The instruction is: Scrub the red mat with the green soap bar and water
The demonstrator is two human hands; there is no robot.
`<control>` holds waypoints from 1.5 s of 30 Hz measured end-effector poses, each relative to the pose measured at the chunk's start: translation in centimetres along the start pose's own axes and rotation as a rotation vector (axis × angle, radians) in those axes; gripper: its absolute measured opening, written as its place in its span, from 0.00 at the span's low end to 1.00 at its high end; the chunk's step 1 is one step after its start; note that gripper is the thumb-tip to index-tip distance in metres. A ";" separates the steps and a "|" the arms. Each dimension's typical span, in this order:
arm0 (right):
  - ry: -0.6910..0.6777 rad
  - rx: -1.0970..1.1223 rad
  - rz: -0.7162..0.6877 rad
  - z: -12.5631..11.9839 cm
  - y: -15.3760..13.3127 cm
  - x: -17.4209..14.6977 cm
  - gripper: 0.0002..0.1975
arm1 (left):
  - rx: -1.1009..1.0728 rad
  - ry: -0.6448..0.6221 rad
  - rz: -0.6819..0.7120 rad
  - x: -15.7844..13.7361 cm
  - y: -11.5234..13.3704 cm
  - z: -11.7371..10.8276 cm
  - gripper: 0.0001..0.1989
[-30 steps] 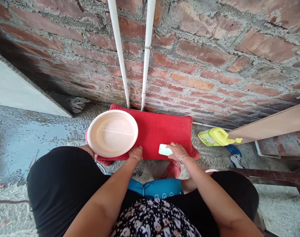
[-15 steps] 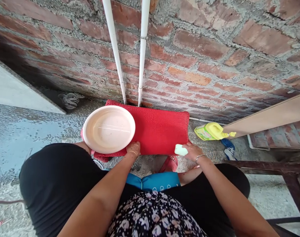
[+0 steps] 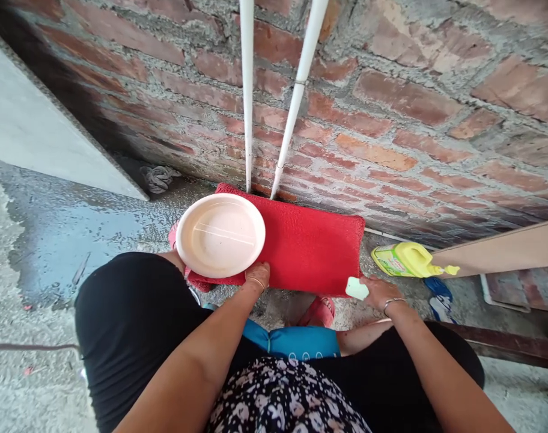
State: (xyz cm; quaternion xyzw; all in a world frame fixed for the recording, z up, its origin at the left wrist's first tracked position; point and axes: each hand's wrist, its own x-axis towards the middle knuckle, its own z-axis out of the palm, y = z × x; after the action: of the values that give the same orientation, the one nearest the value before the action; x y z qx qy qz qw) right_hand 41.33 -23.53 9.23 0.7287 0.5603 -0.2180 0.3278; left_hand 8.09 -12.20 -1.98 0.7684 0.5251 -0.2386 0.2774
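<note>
Brick wall (image 3: 377, 102) behind, right hand (image 3: 378, 293) grips a pale block (image 3: 357, 288) (likely light, stiff, slippery if wet; best held by its edges) at the near-right corner of the red cloth (image 3: 314, 243); left hand (image 3: 258, 275), beside the basin (image 3: 182, 237), fingers indeterminable.

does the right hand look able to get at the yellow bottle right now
Probably yes: the right hand is near the yellow bottle with nothing visible between, though its hold on the pale green bar may hamper grasping.
</note>
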 end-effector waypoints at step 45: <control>0.217 0.176 -0.193 -9.8 -12.3 12.9 0.28 | 0.134 0.056 0.084 1.6 2.1 -1.7 0.59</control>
State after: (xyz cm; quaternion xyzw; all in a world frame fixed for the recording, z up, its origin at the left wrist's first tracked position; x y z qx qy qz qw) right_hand 32.59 -5.81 4.24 0.7165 0.6388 -0.2166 0.1778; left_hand 10.70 -10.56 -1.43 0.8128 0.4830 -0.2396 0.2204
